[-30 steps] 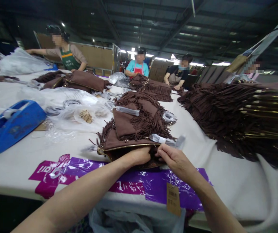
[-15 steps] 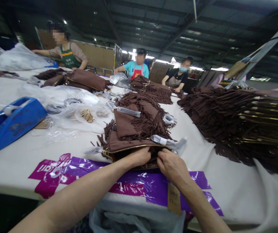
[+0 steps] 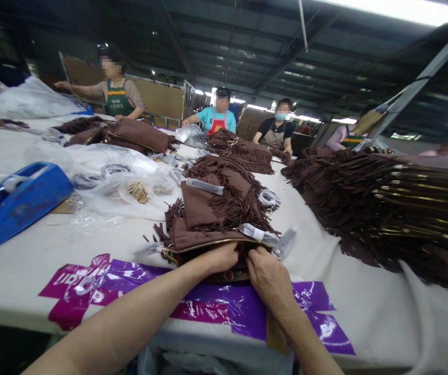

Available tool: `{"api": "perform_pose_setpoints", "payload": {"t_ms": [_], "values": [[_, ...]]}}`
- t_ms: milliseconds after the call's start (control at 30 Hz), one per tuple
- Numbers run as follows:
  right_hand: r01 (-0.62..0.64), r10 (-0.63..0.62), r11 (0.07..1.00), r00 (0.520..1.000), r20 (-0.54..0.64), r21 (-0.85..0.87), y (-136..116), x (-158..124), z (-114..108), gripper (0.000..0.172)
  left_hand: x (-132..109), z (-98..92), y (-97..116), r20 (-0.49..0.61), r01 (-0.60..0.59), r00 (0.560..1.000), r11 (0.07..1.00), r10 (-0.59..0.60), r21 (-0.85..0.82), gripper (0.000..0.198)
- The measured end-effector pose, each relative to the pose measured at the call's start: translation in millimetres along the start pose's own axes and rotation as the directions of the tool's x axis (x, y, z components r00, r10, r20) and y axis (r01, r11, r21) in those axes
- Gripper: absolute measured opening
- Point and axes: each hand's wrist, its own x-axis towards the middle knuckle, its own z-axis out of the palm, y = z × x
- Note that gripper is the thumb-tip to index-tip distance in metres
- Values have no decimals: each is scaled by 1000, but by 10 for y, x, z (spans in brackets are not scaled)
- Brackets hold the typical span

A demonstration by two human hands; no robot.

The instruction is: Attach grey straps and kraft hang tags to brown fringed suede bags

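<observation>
A dark brown fringed bag (image 3: 193, 235) lies at the table's front edge, its gold zipper undone and its mouth facing me. My left hand (image 3: 224, 259) reaches into the mouth, the fingertips hidden inside. Beside it, my right hand (image 3: 269, 273) has its fingers curled closed on the bag at the right part of the opening. Clear plastic wrapping (image 3: 261, 234) covers a piece of hardware at the bag's right end, and another wrapped piece (image 3: 149, 248) sits at the left end. A brown card tag (image 3: 276, 333) hangs below my right wrist.
A blue tape dispenser (image 3: 23, 200) stands at left. Plastic bags (image 3: 122, 156) lie behind it. More brown fringed bags (image 3: 224, 195) are in front of me, with a large stack (image 3: 364, 203) at right. Purple tape (image 3: 247, 317) covers the table edge. Several people work across the table.
My view has shifted slightly. My right hand has moved a little deeper into the bag's opening, while my left hand stays inside it. The card tag is now partly behind my right wrist.
</observation>
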Motion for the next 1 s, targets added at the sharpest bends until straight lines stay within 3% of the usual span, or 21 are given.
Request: {"api": "perform_pose_setpoints", "payload": {"t_ms": [100, 167, 267, 333, 433, 533, 667, 833, 1000], "values": [[44, -39, 996, 997, -61, 83, 70, -31, 81, 21, -128, -92, 140, 9, 1, 1000, 999, -2, 54, 34], [110, -76, 964, 986, -147, 241, 114, -55, 114, 21, -229, -154, 221, 24, -23, 999, 995, 21, 92, 27], [187, -44, 830, 961, -272, 526, 133, -81, 110, 15, -345, -205, 295, 7, 1, 1000, 993, -1, 117, 18], [189, -4, 742, 961, -278, 643, 112, -89, 81, 12, -387, -200, 322, 2, 51, 999, 995, -51, 87, 16], [195, -15, 656, 969, -246, 729, 73, -98, 45, 13, -440, -144, 368, -8, 39, 999, 994, -38, 103, 14], [244, -64, 578, 965, -256, 778, 64, -115, 58, 18, -524, -98, 454, -43, -13, 999, 965, 25, 264, 13], [319, -149, 567, 946, -287, 759, 97, -152, 136, 19, -592, -249, 658, 25, -58, 998, 907, 52, 417, 15], [335, -170, 626, 940, -296, 704, 131, -180, 204, 19, -292, -650, 737, -19, -88, 993, 856, 114, 510, 24], [327, -167, 639, 943, -289, 697, 134, -177, 241, 18, 95, -648, 349, 225, -246, 965, 764, 135, 597, 35]]}}
